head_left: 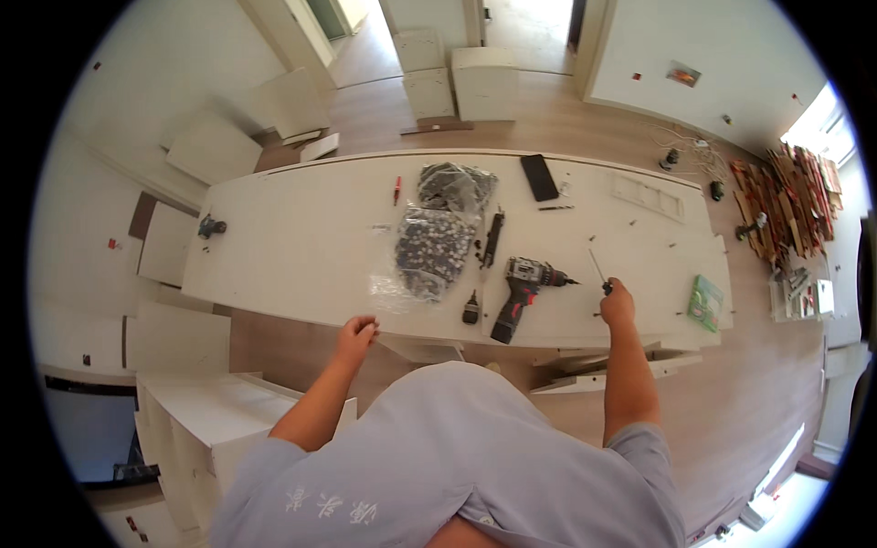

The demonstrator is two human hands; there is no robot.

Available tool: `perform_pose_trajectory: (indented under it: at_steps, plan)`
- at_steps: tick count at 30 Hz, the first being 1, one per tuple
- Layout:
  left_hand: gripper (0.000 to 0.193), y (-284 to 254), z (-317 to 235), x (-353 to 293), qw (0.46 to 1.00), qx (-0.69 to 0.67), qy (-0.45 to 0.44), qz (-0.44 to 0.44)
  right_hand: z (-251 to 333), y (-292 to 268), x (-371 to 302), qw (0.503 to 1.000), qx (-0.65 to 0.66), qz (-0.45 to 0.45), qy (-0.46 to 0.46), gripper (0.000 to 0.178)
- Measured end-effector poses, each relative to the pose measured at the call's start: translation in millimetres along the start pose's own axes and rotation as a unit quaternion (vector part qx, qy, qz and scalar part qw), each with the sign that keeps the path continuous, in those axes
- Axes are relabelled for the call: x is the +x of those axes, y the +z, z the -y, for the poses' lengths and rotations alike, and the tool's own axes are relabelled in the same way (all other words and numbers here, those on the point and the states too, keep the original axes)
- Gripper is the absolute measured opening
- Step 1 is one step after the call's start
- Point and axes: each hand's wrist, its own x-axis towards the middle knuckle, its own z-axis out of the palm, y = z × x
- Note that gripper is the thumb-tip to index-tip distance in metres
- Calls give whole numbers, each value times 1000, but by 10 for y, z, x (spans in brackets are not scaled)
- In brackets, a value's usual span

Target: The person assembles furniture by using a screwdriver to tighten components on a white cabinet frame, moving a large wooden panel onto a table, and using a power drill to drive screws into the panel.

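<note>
My right hand (618, 303) is closed round the dark handle of a screwdriver (597, 266), whose thin metal shaft points away over the white board (301, 237). Left of it lies a cordless drill (521, 297) with its bit facing right. At the board's near edge, my left hand (356, 338) is held with its fingers curled together; whatever may be in them is too small to make out. Beyond that hand is a clear plastic bag of small dark and light fittings (433, 245). Several small fittings, among them a screw (673, 244), stand on the board's right part.
On the board also lie a black phone (539, 177), a red marker (397, 190), a green packet (705, 303) and a black tool (493, 238). Wood strips (786, 201) are piled on the floor at right. A white cabinet (219, 416) stands at near left.
</note>
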Motion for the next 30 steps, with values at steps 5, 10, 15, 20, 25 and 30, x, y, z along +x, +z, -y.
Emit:
perform_pose_trajectory:
  at_steps: [5,10,15,20,25,30]
  plan:
    - [25,-711,880,-1056,987,6,-84,-134,-62,191,243,998,-42,-37,-8,49]
    - [28,-768,1537,-1897,967,19,-175,-185,-289,274,301,999,-9,-38,-34,50]
    - [31,-911,1736,-2155,966,136,-160,-151,-48,75,191,993,-32,-99,-51,52]
    - [31,-1684,1027,-1761,960,197,-98,-172,1029,-132,-180,978,9,-158,-135,47]
    - [34,-3077,490,-1273,944,273,25,-185,2159,79,-711,943,47,-222,-243,37]
    - [41,-4702,537,-1308,900,349,-34,-257,3437,871,-1559,927,160,-121,-316,34]
